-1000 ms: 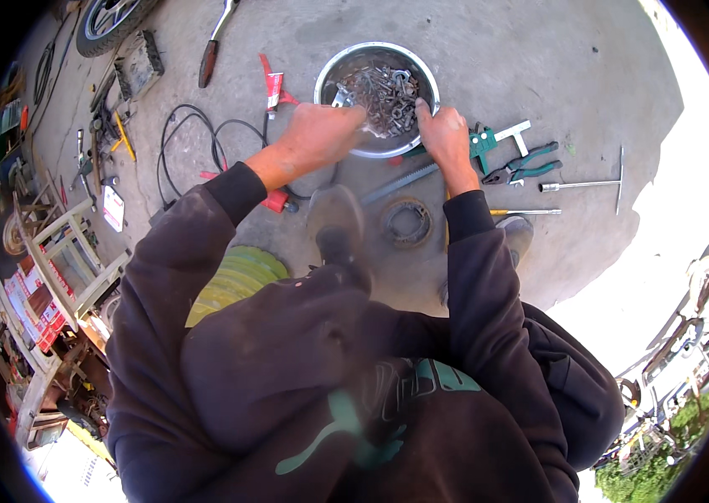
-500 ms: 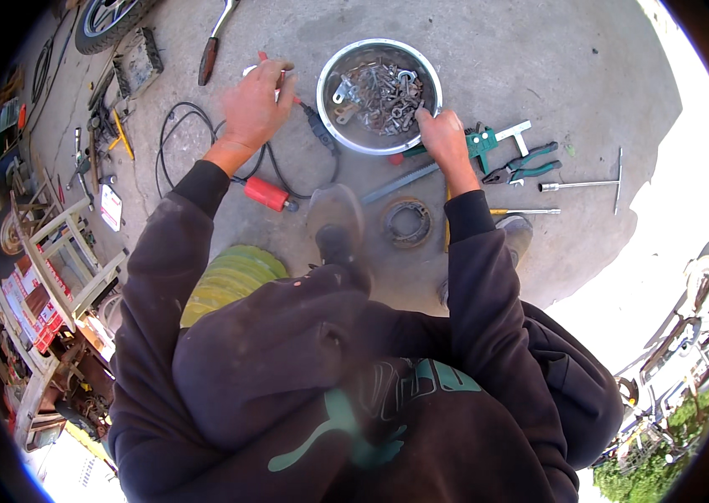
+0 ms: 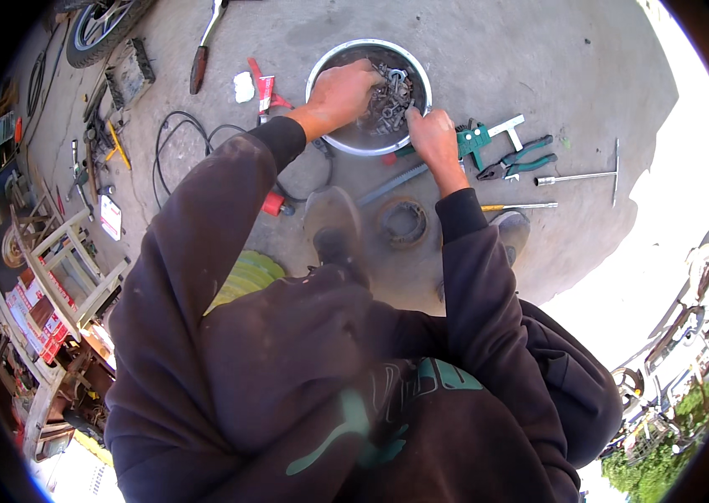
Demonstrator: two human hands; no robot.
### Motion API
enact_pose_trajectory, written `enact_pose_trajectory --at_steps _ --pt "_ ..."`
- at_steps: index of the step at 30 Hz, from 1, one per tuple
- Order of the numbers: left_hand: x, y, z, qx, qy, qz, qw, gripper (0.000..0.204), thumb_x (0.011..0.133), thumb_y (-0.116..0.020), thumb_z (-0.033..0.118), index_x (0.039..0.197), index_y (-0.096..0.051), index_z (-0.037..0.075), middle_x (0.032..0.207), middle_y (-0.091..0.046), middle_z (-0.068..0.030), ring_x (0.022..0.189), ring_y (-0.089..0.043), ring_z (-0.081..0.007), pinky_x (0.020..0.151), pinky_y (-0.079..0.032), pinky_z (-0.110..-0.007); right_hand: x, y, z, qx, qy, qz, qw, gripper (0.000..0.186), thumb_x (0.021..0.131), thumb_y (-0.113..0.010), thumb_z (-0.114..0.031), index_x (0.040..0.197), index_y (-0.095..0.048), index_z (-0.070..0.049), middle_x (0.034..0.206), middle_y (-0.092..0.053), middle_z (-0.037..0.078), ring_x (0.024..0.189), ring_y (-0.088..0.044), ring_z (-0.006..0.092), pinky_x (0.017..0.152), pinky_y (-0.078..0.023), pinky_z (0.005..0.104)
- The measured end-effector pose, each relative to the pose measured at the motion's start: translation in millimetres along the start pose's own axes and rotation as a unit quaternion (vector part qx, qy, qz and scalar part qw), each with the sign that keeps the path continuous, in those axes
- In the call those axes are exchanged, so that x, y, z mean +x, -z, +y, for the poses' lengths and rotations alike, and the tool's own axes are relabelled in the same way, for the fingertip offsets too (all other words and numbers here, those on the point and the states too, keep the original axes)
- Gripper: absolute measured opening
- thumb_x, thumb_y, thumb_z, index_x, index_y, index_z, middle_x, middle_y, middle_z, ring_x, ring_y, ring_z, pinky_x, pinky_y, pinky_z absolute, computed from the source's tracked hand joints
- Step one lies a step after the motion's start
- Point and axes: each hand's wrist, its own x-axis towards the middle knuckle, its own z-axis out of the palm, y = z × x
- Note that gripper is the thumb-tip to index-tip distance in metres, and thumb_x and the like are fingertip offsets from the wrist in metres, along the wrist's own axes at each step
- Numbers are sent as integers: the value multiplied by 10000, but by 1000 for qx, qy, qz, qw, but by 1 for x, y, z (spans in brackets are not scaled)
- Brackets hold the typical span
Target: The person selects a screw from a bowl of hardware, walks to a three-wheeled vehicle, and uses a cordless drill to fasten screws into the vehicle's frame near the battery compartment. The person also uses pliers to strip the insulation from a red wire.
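A round metal bowl [image 3: 328, 67] holding several small metal parts [image 3: 388, 101] sits on the concrete in front of me. My left hand [image 3: 342, 90] reaches into the bowl, fingers down among the parts; what it grips is hidden. My right hand [image 3: 430, 136] rests on the bowl's near right rim, fingers curled at the edge beside the parts. Both arms wear dark sleeves.
Green-handled pliers [image 3: 520, 161], a green tool [image 3: 476, 138], a T-handle wrench [image 3: 585, 176] and a screwdriver [image 3: 518, 206] lie right of the bowl. A round brake part [image 3: 402, 223] lies near my shoe [image 3: 333, 222]. Black cable [image 3: 178, 138], red tube [image 3: 265, 88], wheel [image 3: 99, 33] and wooden frame [image 3: 69, 268] are left.
My left hand moved right from the ground left of the bowl into the bowl. My right hand stayed at the bowl's rim.
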Motion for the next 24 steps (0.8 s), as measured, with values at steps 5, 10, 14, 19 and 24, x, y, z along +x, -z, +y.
enact_pose_trajectory --at_steps 5,10,14,19,24 --pt "-1 0 4 -1 18 57 998 235 820 -632 146 1041 -706 118 1014 -629 -89 953 -636 -318 806 -518 -434 6 -2 4 -7 5 -8 1000 498 832 -525 -374 863 -678 99 945 -641 343 957 -623 487 884 -482 499" --pt "1 3 7 23 21 -16 999 198 815 -636 154 995 -703 107 994 -641 -79 945 -643 -303 810 -516 -422 5 1 2 -2 -1 -16 1000 488 828 -521 -360 864 -680 99 942 -639 349 951 -625 492 880 -484 504" --pt "0 -3 7 53 0 -3 999 160 808 -632 147 945 -705 110 972 -649 -74 914 -654 -297 782 -523 -424 6 0 2 0 -4 -19 1000 483 825 -519 -353 869 -685 98 936 -640 351 945 -627 494 885 -484 502" --pt "10 -3 7 101 -29 -31 994 164 746 -668 150 878 -720 68 914 -673 -127 844 -682 -324 726 -542 -433 7 -2 4 0 -18 -15 1000 509 830 -541 -385 891 -685 99 956 -643 346 953 -626 494 897 -483 497" --pt "25 4 6 95 29 -113 989 186 717 -675 188 803 -719 29 808 -689 -191 794 -686 -367 702 -547 -454 4 11 10 47 -32 -93 994 663 846 -596 -550 858 -668 108 800 -657 268 798 -658 386 753 -503 443"
